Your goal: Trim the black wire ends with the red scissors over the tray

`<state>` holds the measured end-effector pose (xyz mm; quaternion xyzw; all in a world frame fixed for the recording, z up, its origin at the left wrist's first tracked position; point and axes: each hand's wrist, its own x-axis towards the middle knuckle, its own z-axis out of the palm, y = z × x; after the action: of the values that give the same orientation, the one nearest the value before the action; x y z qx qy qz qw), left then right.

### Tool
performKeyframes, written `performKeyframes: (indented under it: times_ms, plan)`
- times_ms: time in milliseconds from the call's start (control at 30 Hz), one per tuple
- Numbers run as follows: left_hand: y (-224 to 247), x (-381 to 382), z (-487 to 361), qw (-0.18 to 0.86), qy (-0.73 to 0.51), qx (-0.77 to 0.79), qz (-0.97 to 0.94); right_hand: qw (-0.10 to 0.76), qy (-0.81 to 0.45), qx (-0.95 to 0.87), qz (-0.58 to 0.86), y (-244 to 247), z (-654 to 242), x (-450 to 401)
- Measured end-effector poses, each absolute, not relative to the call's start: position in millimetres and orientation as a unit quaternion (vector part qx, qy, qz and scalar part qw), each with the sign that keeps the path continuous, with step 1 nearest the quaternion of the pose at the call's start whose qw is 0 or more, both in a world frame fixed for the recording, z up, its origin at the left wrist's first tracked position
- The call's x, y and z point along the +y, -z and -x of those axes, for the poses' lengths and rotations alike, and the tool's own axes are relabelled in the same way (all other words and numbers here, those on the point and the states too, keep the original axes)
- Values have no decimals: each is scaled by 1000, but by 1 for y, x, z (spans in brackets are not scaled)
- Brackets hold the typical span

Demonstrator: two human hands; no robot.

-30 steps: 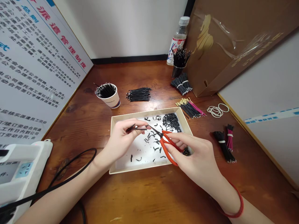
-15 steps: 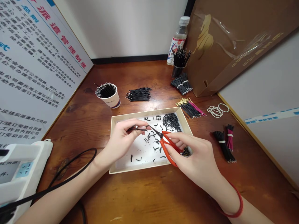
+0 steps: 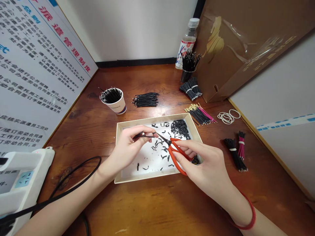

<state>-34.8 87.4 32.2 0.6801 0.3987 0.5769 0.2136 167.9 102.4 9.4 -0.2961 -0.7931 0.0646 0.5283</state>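
My left hand (image 3: 134, 139) pinches a short black wire (image 3: 147, 136) above the tray, its fingers closed. In my right hand (image 3: 203, 159) is a pair of red-handled scissors (image 3: 176, 157), fingers through and around the handles. The narrow blade tips reach the fingertips of my left hand, at the wire's end; whether they touch the wire I cannot tell. Below both hands lies a shallow cream box (image 3: 145, 179) with a white bottom. Scattered black offcuts (image 3: 157, 144) and a denser heap of black pieces (image 3: 180, 128) lie in it.
Behind the box stand a paper cup of black wires (image 3: 118, 106) and a loose wire pile (image 3: 145, 99). To the right are tied bundles (image 3: 232, 152), rubber bands (image 3: 227, 117), a bottle (image 3: 185, 46) and a cardboard box (image 3: 221, 75). A black cable (image 3: 73, 190) crosses my left forearm.
Almost nothing differs. Both hands keep their pose, with the scissors' tips still at the left fingertips; the whole view has shifted very slightly.
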Motion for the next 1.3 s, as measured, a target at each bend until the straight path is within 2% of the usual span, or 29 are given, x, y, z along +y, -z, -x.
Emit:
performKeyframes:
  times_ms: [1300]
  plan:
    - [-31,88,36,214,-555,400,-697,538,-60,-787,296,-10,-167,101]
